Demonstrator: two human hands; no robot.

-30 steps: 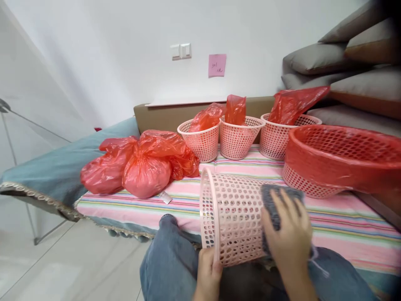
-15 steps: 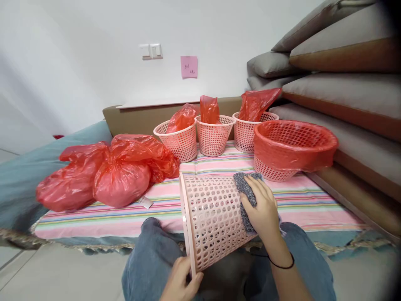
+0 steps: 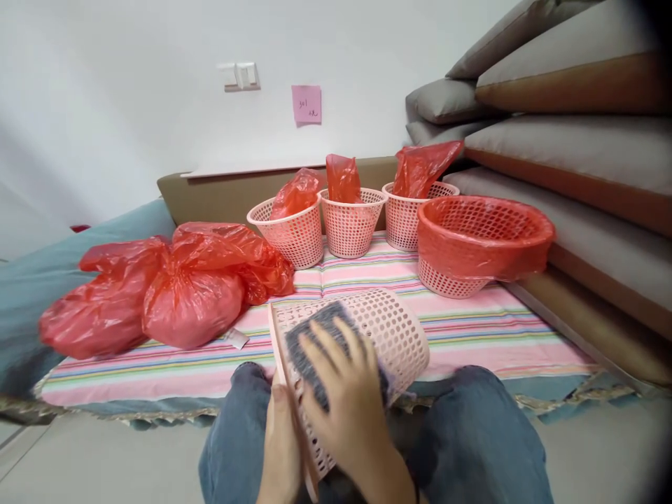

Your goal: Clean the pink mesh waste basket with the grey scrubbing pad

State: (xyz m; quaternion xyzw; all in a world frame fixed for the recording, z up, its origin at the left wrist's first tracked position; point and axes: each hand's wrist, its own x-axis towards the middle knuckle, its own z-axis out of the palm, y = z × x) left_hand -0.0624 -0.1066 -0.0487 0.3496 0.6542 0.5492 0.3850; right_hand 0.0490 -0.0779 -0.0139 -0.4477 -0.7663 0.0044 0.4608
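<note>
A pink perforated plastic basket lies on its side above my knees, its mouth facing left. My left hand grips its rim from below and the left; some of the fingers are hidden behind the rim. With spread fingers, my right hand presses a grey, fuzzy-looking cloth against the basket's outer wall, close to the rim. The basket's lower side is partly hidden by my right hand and arm.
Three pink baskets with red plastic bags inside stand at the back of the striped cloth. A basket with a red liner stands to the right, beside stacked cushions. Knotted red bags lie left.
My right hand has slid the cloth left along the basket from its base end to near the rim. My left hand has moved up the rim, and the view has shifted slightly.
</note>
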